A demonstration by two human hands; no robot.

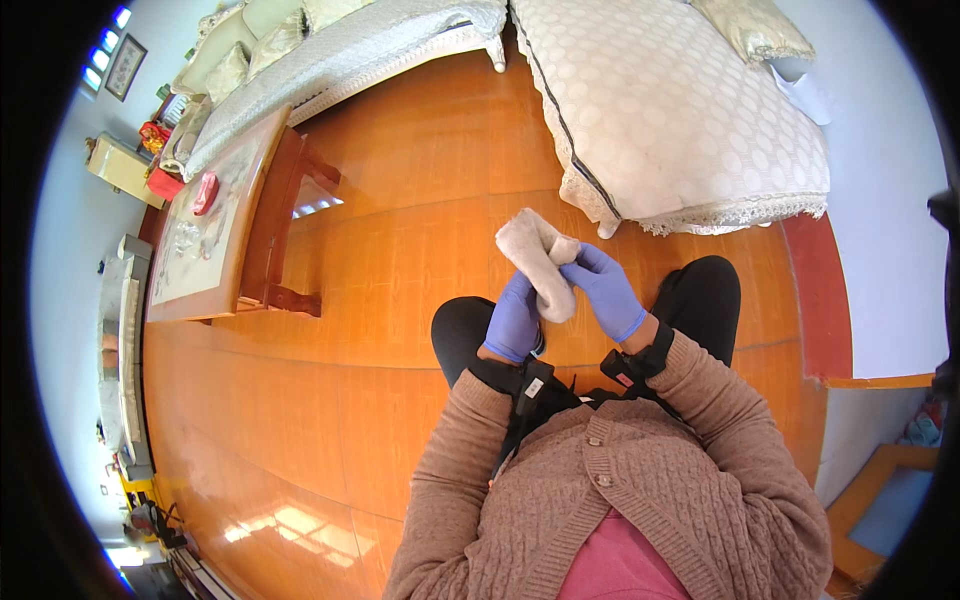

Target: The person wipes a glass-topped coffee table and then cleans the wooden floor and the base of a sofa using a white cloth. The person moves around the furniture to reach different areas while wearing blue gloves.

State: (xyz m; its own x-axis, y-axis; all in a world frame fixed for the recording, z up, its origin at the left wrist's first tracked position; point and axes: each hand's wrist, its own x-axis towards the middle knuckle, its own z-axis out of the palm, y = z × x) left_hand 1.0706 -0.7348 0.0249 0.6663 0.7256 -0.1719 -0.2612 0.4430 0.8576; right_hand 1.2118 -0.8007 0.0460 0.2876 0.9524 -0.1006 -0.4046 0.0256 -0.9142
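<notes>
A folded beige cloth [531, 251], thick and fuzzy like a towel, is held up between my hands in front of my knees. My left hand [514, 319], in a purple-blue glove, grips its lower left side, with the fingers partly hidden behind the cloth. On the right, my right hand [606, 291], gloved alike, pinches the cloth's right edge between thumb and fingers. One end of the cloth hangs down between the two hands, and its top end folds over. Dark bands with small devices sit on both wrists.
A wooden tea table [225, 232] stands at the left with a pink item [205, 193] on it. Ahead are a cushioned sofa [337, 64] and a seat under a white patterned cover [675, 112]. Glossy orange tiles [360, 420] make up the floor. A white wall [892, 285] rises at the right.
</notes>
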